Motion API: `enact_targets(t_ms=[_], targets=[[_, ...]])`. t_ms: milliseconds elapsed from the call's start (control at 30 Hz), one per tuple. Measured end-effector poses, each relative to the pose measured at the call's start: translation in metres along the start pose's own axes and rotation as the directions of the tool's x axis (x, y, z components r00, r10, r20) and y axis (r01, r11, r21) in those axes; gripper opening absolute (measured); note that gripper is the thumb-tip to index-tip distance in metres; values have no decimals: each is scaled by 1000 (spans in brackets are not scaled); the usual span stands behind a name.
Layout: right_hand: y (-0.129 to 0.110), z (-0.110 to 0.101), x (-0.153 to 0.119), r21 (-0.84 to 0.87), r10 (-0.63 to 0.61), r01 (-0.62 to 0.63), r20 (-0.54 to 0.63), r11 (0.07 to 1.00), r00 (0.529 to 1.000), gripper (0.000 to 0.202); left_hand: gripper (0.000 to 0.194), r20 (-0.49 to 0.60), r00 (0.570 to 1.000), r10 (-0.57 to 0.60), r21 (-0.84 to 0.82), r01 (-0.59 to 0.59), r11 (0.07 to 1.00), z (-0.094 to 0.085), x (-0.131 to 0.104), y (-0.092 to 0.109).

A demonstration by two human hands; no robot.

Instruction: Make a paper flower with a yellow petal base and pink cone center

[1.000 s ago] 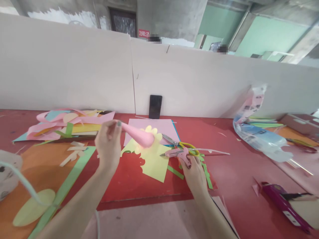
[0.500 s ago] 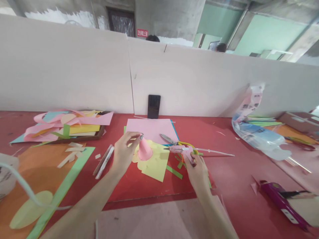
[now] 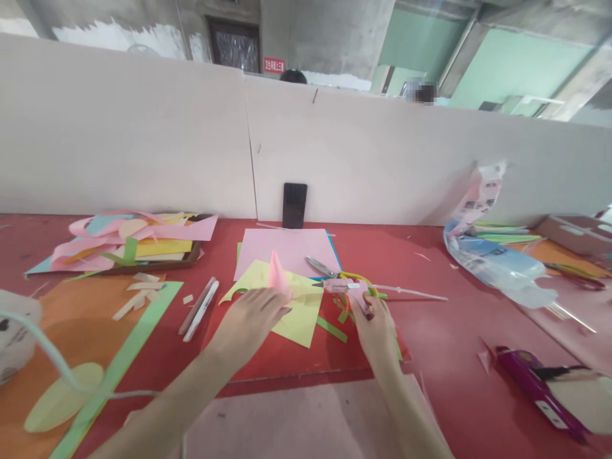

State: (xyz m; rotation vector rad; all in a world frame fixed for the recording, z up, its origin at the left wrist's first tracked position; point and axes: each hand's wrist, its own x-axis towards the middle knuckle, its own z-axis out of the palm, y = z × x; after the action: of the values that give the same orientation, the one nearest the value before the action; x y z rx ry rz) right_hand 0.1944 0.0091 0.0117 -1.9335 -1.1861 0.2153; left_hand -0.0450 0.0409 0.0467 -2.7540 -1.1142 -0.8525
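A pink paper cone (image 3: 277,273) stands upright on a sheet of yellow paper (image 3: 299,320). My left hand (image 3: 261,313) is at the cone's lower front and hides part of its base; its fingers are bent, and whether they grip the cone does not show. To the right, my right hand (image 3: 375,319) holds a pink glue gun (image 3: 351,289), whose nozzle points left toward the yellow paper. Scissors (image 3: 325,268) with yellow handles lie partly under the gun. A pink sheet (image 3: 287,245) is behind the cone.
A black phone (image 3: 294,205) leans on the white partition (image 3: 363,159). At the left are a tray of paper scraps (image 3: 191,258), two pens (image 3: 201,311) and orange paper (image 3: 95,319). A plastic bag (image 3: 497,264) and a purple tool (image 3: 535,392) lie at the right.
My left hand has come down from the cone's tip to its lower front, leaving the tip uncovered. More of the yellow paper's left part shows. My right hand and the glue gun have barely moved.
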Motion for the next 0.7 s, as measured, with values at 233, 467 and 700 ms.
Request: enact_targets(t_ms=[233,467,700], targets=[[2,0,1,60,22,-25,58,998,998,34,28,177,979,-103,111,85,990,39,-26,-12],[-3,-1,1,36,44,-47,63,998,997,37,27,251,963,-102,98,79,992,33,-21,-11],[-3,-1,1,69,35,-41,84,997,996,39,30,238,969,-70,45,61,997,34,-23,-14]])
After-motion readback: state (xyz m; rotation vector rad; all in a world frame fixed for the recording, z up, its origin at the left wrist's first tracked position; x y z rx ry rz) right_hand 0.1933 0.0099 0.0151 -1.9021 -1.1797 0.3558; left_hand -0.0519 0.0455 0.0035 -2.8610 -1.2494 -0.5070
